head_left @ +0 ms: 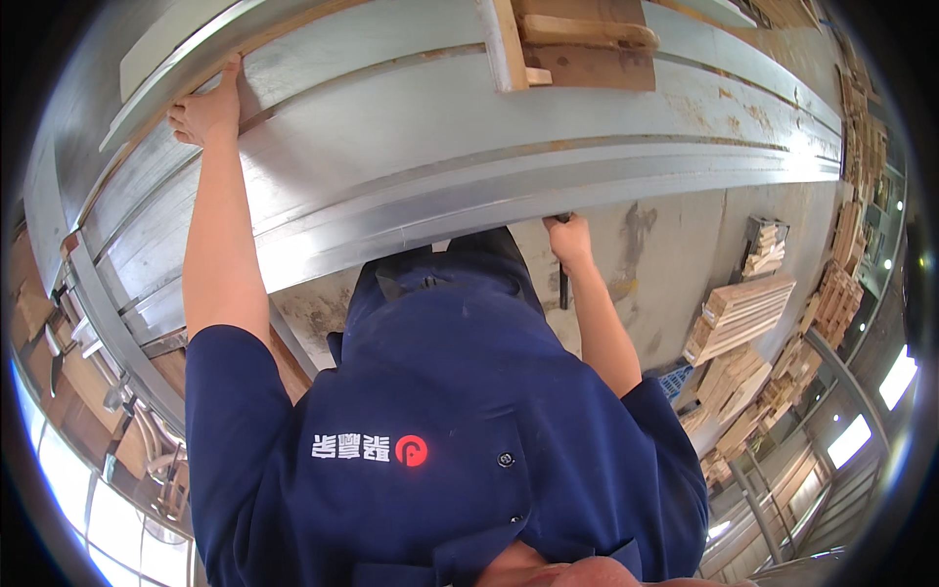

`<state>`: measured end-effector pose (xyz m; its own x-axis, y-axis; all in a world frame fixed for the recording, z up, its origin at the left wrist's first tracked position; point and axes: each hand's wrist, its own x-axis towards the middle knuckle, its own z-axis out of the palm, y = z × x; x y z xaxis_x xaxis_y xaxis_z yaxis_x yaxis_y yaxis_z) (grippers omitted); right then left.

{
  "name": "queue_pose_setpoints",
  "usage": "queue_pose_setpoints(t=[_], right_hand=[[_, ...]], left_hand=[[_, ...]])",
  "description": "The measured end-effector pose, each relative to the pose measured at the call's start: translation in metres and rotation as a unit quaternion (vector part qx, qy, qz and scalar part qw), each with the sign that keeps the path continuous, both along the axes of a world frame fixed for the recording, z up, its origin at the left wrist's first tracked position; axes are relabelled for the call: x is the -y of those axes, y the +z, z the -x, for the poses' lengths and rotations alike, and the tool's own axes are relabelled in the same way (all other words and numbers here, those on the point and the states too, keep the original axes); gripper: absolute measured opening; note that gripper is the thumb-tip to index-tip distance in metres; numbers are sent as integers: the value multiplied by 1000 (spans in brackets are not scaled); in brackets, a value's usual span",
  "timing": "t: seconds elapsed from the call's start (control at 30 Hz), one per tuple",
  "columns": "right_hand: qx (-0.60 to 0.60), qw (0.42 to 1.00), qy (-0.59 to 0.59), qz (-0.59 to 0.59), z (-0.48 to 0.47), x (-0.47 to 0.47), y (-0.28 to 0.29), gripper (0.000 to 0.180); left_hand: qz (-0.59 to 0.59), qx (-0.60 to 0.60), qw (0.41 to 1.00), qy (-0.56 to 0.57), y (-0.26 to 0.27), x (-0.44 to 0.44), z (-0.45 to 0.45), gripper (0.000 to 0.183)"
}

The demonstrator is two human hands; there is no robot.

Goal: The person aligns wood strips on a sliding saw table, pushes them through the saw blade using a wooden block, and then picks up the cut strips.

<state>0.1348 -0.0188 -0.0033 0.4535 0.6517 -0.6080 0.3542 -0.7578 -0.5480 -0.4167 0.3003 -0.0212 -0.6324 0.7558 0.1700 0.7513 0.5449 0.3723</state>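
Note:
At the upper left, my left hand [207, 110] lies against the wooden strip along a long metal rail [176, 66], thumb spread from the fingers; no loose thing shows in it. Beneath that arm stretches a grooved metal machine table [381, 139]. My right hand [571, 238] is closed around a dark handle or bar [564, 286] just below the table's near edge. Part of the bar hangs below the fist; what it joins is hidden. A wooden block piece with a rounded grip [587, 31] sits on a brown board at the top of the table.
Stacked wood strips [741, 312] and a crate of offcuts [765, 249] stand on the floor at the right, near a blue plastic crate [673, 383]. A metal frame bar [121, 323] with clamps borders the left. Rust marks the table's right part.

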Motion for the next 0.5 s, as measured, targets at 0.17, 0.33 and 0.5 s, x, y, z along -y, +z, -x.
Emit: queue_pose_setpoints(t=[0.17,0.33,0.5], right_hand=[[32,998,5,45,-30,-13,16,41],[105,993,33,53,-35,-9,8,40],[199,974,69,87,-18,-17,20,36]], left_hand=[[12,5,1000,4,0,6,4,150],[3,4,1000,0,0,1,1,148],[-1,11,1000,-11,2,1,1,150]])
